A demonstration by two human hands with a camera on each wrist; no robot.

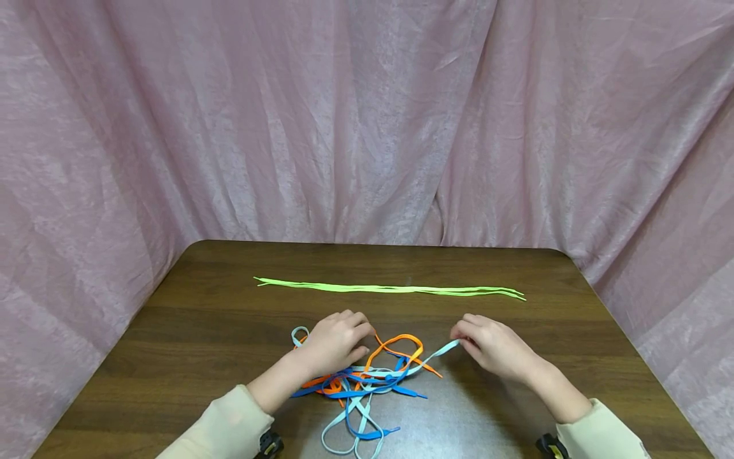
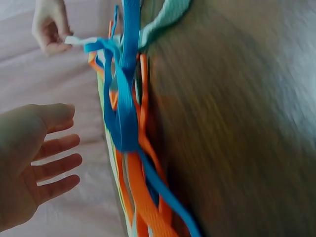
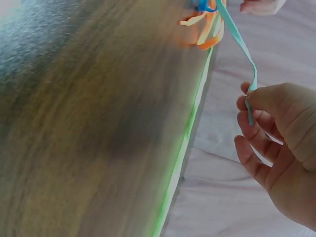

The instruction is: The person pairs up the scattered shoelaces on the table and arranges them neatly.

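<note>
Tabletop (image 1: 195,331): spreads across the lower part of the head view in dark brown wood grain. Ends in a straight far edge with rounded far corners. Reflects a pale glare at the near side, between the forearms.

Curtain (image 1: 367,127): hangs behind the far edge and along both sides in pale pink, velvety folds. Catches a soft sheen along the creases.

Yellow-green laces (image 1: 390,289): lie nearly straight and side by side across the far part of the tabletop. Splay slightly at both ends.

Lace pile: sits tangled at the near centre of the tabletop. Combines blue laces (image 1: 373,435), orange laces (image 1: 422,348) and light blue lacing in crossed loops, with some loose ends pointing right.

Left grip (image 1: 335,341): hangs at the left part of the pile in the head view. Is released, with bare fingers parted and grasping nothing.

Right grip (image 1: 499,347): pinches the light blue lace (image 1: 443,349) near one end, between thumb and fingers. Leaves the tip protruding beyond the thumb in the right wrist view.

Light blue lace: slopes down leftward from the right grip into the pile.

Sleeves (image 1: 229,424): cover both forearms in pale cream, above dark wrist devices (image 1: 269,444) partly cut off by the lower border
</note>
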